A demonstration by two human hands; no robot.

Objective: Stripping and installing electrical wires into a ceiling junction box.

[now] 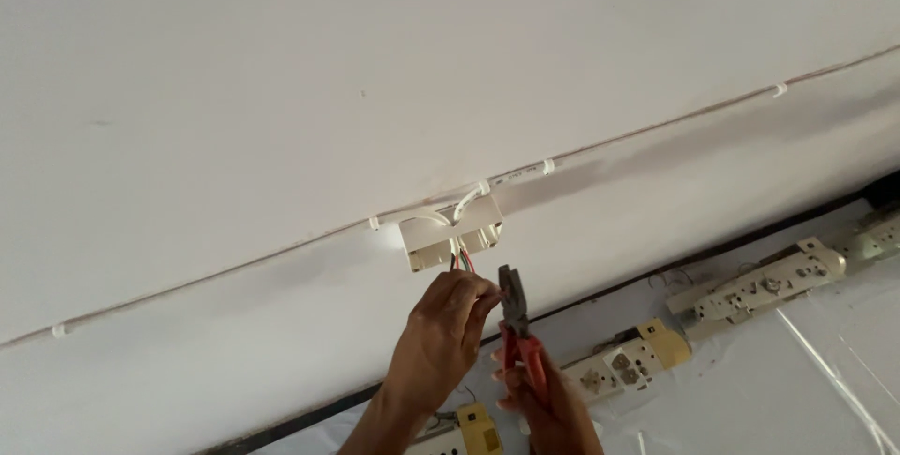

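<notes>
White painted wall fills most of the view, with a thin white cable (600, 148) clipped along it in a slanting line. Low in the middle, the left hand (448, 328) is raised with its fingers pinched shut around a small bunch of coloured wires (461, 263), red and green among them, that hang out of the open underside of a white junction box (450, 235) fixed on the cable line. Just beside it, the right hand (551, 408) is closed around the red handles of a pair of pliers (516, 324), held upright; the dark nose points up towards the box and sits right against the left fingertips, close under the wires. Whether the plier tips touch the wires cannot be told. Beyond the hands, to the lower right, several cream and yellow socket strips (633, 357) lie in a row on a pale sheet (778, 389) below the wall's dark lower edge.
</notes>
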